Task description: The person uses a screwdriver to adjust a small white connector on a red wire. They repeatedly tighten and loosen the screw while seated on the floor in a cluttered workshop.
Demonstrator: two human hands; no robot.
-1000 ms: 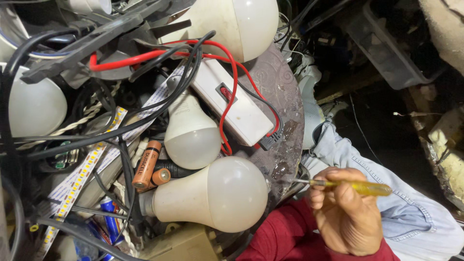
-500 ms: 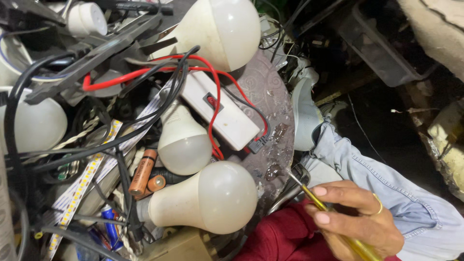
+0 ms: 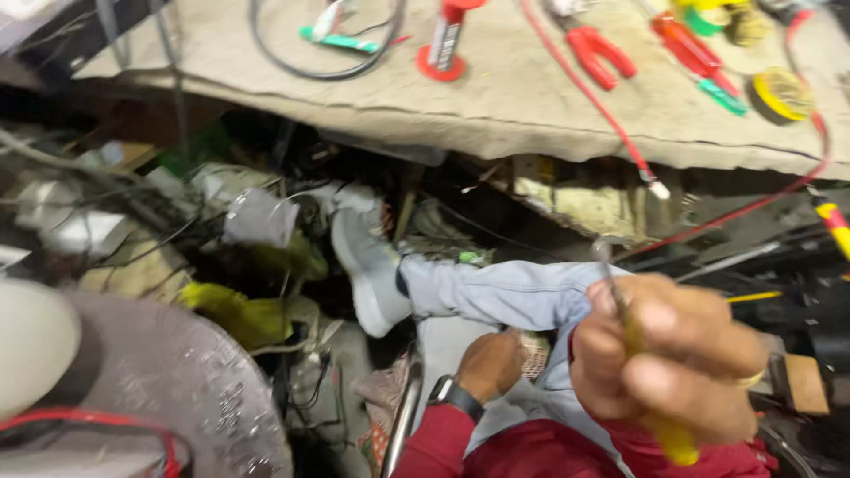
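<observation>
Two hands in view now. My right hand (image 3: 668,367) is clenched on the yellow-handled screwdriver (image 3: 651,376), raised close to the cam, metal tip pointing up, blurred. A sec ago it sat lower by the white bulbs w/ the tool lying flat; view has swung off that pile, so bulb work looks paused. My left hand (image 3: 491,363) rests on my knee in pale blue jeans (image 3: 496,292), fingers curled, grasping nothing I can make out. Grey shoe (image 3: 367,270) pokes under the cloth-covered table (image 3: 531,106), where red pliers (image 3: 602,49) lie. One white bulb (image 3: 31,350) shows at left edge.
</observation>
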